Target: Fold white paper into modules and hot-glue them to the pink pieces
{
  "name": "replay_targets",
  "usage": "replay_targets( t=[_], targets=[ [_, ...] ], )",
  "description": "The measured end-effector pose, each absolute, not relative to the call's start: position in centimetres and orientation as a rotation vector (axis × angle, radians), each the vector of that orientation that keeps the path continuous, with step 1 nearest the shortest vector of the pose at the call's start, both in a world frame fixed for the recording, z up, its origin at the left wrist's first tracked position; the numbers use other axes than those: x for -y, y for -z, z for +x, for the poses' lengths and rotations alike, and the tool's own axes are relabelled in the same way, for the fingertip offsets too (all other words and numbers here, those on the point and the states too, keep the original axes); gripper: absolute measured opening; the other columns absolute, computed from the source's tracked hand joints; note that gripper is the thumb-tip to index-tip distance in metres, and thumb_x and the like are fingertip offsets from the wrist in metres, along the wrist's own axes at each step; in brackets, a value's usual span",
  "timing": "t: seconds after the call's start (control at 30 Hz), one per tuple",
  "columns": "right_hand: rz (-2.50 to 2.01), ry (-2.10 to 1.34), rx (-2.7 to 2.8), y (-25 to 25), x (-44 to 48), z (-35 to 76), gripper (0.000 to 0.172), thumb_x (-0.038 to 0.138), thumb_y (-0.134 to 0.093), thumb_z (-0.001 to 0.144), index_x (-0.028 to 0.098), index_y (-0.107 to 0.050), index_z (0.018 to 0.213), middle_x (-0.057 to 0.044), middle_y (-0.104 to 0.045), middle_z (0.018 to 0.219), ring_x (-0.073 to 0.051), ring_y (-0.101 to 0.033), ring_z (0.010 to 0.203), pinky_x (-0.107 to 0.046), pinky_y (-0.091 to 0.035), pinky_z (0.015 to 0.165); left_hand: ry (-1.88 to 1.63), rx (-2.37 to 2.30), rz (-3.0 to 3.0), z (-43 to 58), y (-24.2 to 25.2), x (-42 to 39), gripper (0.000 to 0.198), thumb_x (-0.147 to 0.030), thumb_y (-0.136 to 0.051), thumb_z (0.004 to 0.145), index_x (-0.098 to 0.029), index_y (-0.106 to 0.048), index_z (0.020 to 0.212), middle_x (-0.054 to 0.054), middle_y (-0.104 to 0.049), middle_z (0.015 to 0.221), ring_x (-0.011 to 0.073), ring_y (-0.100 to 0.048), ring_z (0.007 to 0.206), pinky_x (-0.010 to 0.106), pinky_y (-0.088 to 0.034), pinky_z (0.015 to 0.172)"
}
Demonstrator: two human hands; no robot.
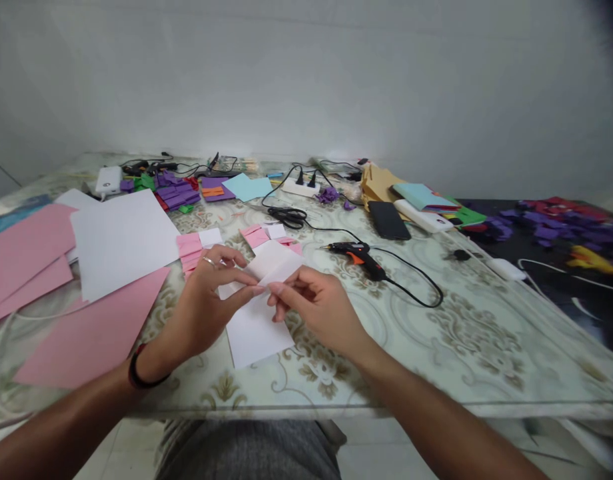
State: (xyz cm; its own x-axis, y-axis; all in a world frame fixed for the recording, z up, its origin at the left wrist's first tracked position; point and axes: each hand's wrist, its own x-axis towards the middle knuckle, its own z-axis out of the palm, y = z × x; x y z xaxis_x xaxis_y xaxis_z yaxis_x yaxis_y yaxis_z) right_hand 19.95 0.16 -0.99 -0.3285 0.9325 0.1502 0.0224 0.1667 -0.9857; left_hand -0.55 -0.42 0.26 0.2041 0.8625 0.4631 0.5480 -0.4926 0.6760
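Note:
Between my two hands is a small folded piece of white paper [276, 261], held just above the table. My left hand [214, 293], with a ring and a dark wristband, pinches its near left edge. My right hand [319, 303] grips the near right edge between thumb and curled fingers; part of the fold is hidden there. A flat white sheet [259, 337] lies on the table under my hands. Just beyond them are pink folded pieces [190, 248] and white folded pieces [210, 237].
Large pink sheets [94, 340] and a white sheet [124, 240] spread over the left side. A glue gun [359, 257] with a black cord lies to the right. Farther back are a power strip [300, 187], a black phone [388, 220] and purple paper pieces [176, 192].

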Motion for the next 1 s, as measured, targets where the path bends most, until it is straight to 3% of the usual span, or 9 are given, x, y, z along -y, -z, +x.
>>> replay_targets(
  t=[0.1,0.27,0.33,0.6,0.83,1.0],
  targets=[
    [-1.005,-1.277,1.635,1.08,-0.18,19.83,0.032,0.045,-0.072,0.094,0.018,-0.068,0.077,-0.002,-0.076,0.069,-0.014,-0.071,0.06,-0.028,-0.055,0.064,-1.125,-1.335,2.06,-0.71,-0.22,0.31,0.008,-0.03,-0.078,0.09,-0.027,-0.082,0.084,0.003,-0.064,0.096,0.0209,-0.064,0.094,0.035,-0.05,0.087],
    [-1.037,-1.219,1.637,1.11,-0.08,19.76,0.036,0.049,-0.07,0.095,0.019,-0.069,0.076,-0.001,-0.074,0.062,-0.015,-0.07,0.057,-0.028,-0.055,0.063,-1.138,-1.326,2.09,-0.59,-0.21,0.3,0.012,-0.027,-0.073,0.093,-0.026,-0.081,0.085,0.006,-0.064,0.114,0.0243,-0.062,0.112,0.039,-0.048,0.099],
    [-1.029,-1.221,1.607,1.11,-0.04,19.83,0.036,0.049,-0.071,0.095,0.019,-0.069,0.075,-0.001,-0.074,0.062,-0.014,-0.07,0.057,-0.028,-0.055,0.063,-1.161,-1.317,2.109,-0.5,-0.14,0.32,0.011,-0.025,-0.073,0.093,-0.025,-0.08,0.085,0.006,-0.063,0.111,0.0233,-0.062,0.11,0.038,-0.048,0.099],
    [-1.013,-1.269,1.593,1.32,-0.29,19.88,0.034,0.048,-0.071,0.094,0.019,-0.068,0.077,-0.001,-0.076,0.066,-0.014,-0.072,0.059,-0.028,-0.056,0.065,-1.114,-1.34,2.14,-0.26,-0.49,0.49,0.013,-0.024,-0.072,0.093,-0.021,-0.078,0.083,0.002,-0.066,0.086,0.0171,-0.064,0.08,0.029,-0.048,0.072],
    [-1.056,-1.296,1.67,1.26,-0.17,19.83,0.034,0.047,-0.069,0.096,0.018,-0.068,0.077,-0.002,-0.075,0.065,-0.014,-0.07,0.059,-0.026,-0.053,0.061,-1.037,-1.305,2.064,-0.12,-0.7,0.74,0.017,-0.024,-0.067,0.097,-0.021,-0.075,0.083,0.0,-0.077,0.083,0.0159,-0.068,0.078,0.027,-0.049,0.071],
    [-1.039,-1.302,1.637,1.27,-0.21,19.87,0.04,0.054,-0.069,0.094,0.018,-0.068,0.078,-0.001,-0.072,0.064,-0.014,-0.068,0.057,-0.027,-0.052,0.061,-1.061,-1.359,1.981,-0.03,-0.8,0.86,0.005,-0.025,-0.077,0.089,-0.022,-0.077,0.085,-0.001,-0.08,0.079,0.0162,-0.071,0.07,0.025,-0.053,0.066]
  ],
)
